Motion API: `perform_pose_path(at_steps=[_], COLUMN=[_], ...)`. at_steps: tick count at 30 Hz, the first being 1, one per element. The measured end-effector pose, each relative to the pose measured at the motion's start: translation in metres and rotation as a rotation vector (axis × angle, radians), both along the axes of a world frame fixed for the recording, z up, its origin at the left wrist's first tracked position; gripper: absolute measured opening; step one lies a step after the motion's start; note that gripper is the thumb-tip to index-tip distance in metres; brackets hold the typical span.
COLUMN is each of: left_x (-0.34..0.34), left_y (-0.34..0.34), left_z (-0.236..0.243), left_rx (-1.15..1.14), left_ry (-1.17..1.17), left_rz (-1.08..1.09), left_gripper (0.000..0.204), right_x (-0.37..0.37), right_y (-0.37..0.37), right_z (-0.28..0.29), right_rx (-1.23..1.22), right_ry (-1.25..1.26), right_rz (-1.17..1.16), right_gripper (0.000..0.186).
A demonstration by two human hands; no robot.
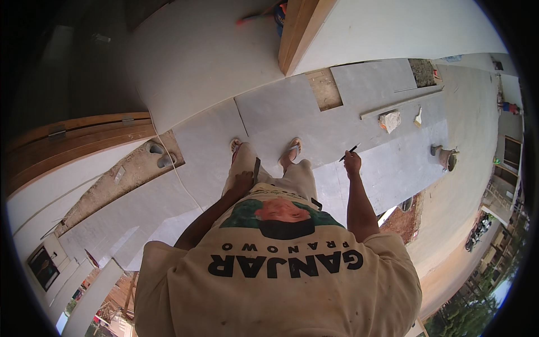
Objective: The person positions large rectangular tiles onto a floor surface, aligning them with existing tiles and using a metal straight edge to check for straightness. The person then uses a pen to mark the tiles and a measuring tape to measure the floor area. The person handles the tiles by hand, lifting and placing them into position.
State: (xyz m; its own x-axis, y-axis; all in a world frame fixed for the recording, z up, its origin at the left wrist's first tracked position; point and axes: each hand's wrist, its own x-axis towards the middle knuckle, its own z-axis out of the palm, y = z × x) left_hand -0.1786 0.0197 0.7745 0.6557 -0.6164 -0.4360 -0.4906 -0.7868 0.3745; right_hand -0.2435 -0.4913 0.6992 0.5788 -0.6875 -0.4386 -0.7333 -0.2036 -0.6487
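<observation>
My right hand (352, 163) is held out to the right above the grey floor tiles (286, 104), its fingers closed round a slim black pen or marker (354, 148). My left hand (243, 181) rests against my left thigh, beside a dark strip on the light trousers (242, 160). It is too small and shaded to make out how its fingers lie. Both my feet, in sandals, stand on the tiles between the two hands.
A long straight bar (401, 103), a white crumpled bag (389, 121), a brush (418, 117) and a bucket (447, 159) are on the right. Untiled gaps show ahead (325, 91) and left (120, 181). A pale cable (178, 174) crosses the tiles near a wooden frame (84, 137).
</observation>
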Motion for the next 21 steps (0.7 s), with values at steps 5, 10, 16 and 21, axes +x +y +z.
perform_pose_path(at_steps=[5,10,16,21], left_x=[-0.012,-0.020,0.078,0.124], left_y=[-0.042,-0.062,-0.030,0.017], left_z=[0.017,-0.034,-0.095,-0.338], left_rx=[0.015,-0.113,-0.549,-0.638], left_ry=[0.120,0.414,0.814,0.880], left_rz=[-0.058,0.145,1.204,1.837], left_gripper=[0.029,0.019,0.022,0.031], right_x=[0.078,0.133,0.213,0.290], right_y=[-0.050,-0.055,-0.075,-0.082], right_z=[0.029,-0.010,-0.150,-0.357], right_rx=[0.046,0.075,0.099,-0.348], right_ry=[0.020,0.015,0.166,0.249], right_rz=[0.099,0.221,0.266,0.699], right_gripper=[0.024,0.015,0.013,0.024])
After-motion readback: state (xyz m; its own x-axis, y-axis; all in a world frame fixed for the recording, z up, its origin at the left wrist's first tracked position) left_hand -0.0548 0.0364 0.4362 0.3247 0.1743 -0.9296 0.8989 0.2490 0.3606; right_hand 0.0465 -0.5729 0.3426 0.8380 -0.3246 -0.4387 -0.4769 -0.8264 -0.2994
